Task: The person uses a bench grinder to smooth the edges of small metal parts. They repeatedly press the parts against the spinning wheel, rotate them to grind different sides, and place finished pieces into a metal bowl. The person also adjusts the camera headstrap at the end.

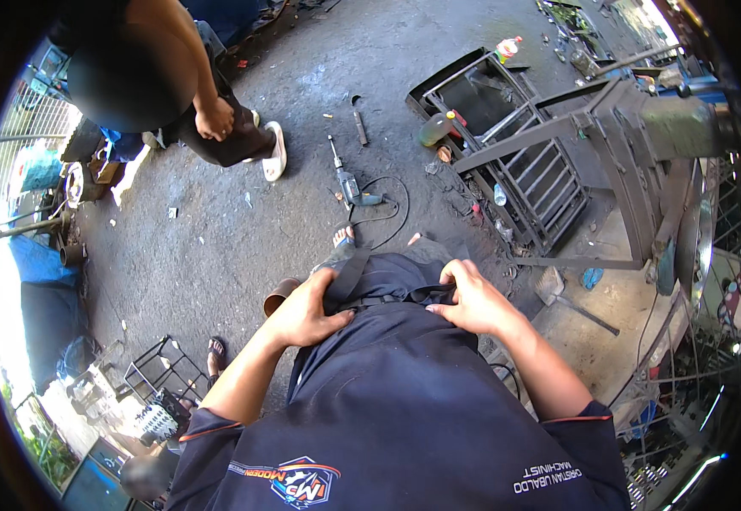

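Note:
Both of my hands are at my waist, at the lower front of my dark shirt (404, 366). My left hand (307, 308) is closed on a black strap (352, 274), its thumb pointing inward. On the other side, my right hand (471, 298) has its fingers curled and its thumb pressed against the black strap and dark cloth. A narrow part of the strap runs across my waist between the hands. Beyond my feet a blue-grey power drill (349, 185) with a long bit lies on the ground, its black cord looped to the right.
A hammer (359, 125) lies beyond the drill. Rusty metal frames (549, 183) with bars stand at right, near bottles and a short-handled shovel (583, 311). Another person's hand (215, 119) shows at upper left. At lower left are a sandalled foot (216, 351) and a wire rack (162, 362).

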The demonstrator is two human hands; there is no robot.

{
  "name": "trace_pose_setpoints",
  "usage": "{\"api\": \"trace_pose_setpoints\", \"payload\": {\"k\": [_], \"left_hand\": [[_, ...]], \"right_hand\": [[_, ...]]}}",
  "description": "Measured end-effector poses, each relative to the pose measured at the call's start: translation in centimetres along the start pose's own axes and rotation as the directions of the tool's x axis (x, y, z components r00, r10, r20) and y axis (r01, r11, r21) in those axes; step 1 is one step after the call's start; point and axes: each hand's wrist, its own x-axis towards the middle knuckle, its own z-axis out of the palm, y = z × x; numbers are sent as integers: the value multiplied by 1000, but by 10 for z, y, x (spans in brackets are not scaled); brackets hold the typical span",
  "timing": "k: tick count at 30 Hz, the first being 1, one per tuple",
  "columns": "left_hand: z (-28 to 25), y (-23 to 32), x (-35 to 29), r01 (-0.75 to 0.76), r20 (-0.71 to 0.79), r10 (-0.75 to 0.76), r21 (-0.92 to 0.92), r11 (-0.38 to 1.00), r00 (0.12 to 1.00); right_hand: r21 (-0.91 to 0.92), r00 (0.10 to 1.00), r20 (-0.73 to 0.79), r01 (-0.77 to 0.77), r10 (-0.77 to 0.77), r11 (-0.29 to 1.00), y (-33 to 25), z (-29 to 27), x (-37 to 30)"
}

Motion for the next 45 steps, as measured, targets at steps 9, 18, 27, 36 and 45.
{"api": "trace_pose_setpoints", "payload": {"k": [9, 18, 27, 36, 45], "left_hand": [[1, 27, 19, 49, -221, -8, 182, 982, 975], [58, 57, 130, 251, -193, -311, -281, 926, 931], [98, 100, 175, 227, -336, -367, -388, 893, 867], [77, 89, 189, 78, -281, -377, -703, 707, 883], [45, 60, 191, -93, -310, -209, -733, 674, 927]], "right_hand": [[-25, 920, 268, 303, -285, 953, -42, -22, 86], [-303, 696, 675, 566, -247, 767, -9, -112, 170], [-214, 539, 818, 608, -199, 765, 10, -169, 209], [-183, 632, 717, 578, -295, 795, 8, -167, 228], [551, 956, 208, 62, -209, 832, -6, -155, 239]]}}
